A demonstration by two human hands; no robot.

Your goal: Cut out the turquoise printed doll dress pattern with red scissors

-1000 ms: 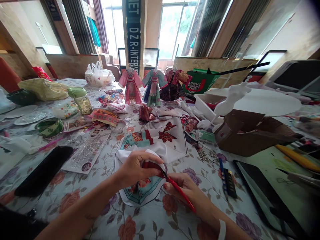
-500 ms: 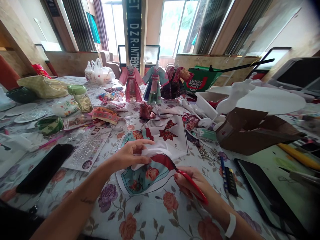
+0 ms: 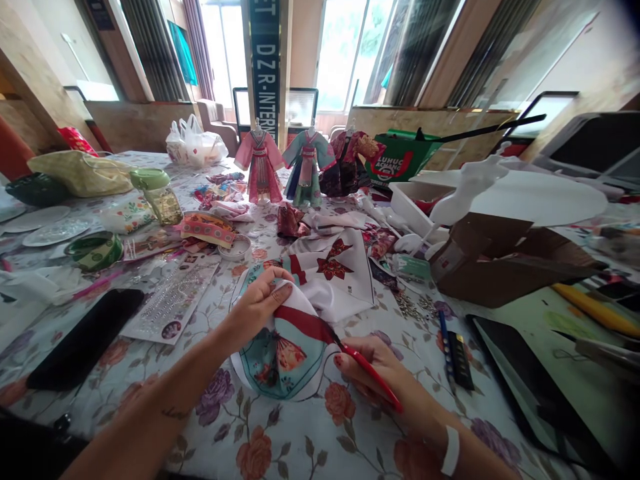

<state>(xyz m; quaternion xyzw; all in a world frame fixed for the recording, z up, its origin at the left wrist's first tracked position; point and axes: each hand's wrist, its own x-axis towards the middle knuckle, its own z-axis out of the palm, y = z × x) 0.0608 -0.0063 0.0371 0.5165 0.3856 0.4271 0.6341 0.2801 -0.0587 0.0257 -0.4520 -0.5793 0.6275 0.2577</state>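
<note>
A printed fabric piece (image 3: 285, 353), light blue with a dark red band, fan motifs and white margins, lies partly lifted on the flowered tablecloth. My left hand (image 3: 263, 297) pinches its folded upper edge between thumb and fingers. In my right hand (image 3: 373, 373) is a pair of red-handled scissors (image 3: 373, 375), their dark blades at the fabric's right edge by the red band. How far the blades are apart I cannot tell. Behind the hands, a white part of the cloth bears a red butterfly-like motif (image 3: 334, 259).
Three small dressed garments on stands (image 3: 259, 167) are at the back. To the right are a cardboard box (image 3: 500, 267), a white mannequin form (image 3: 463, 193) and a black tablet (image 3: 530, 380). A black phone (image 3: 85, 340) and a pearl sticker sheet (image 3: 170, 300) lie left.
My left hand has drawn the fabric's edge slightly left and up, showing more of the red band. The scissors in my right hand have shifted a little left and down.
</note>
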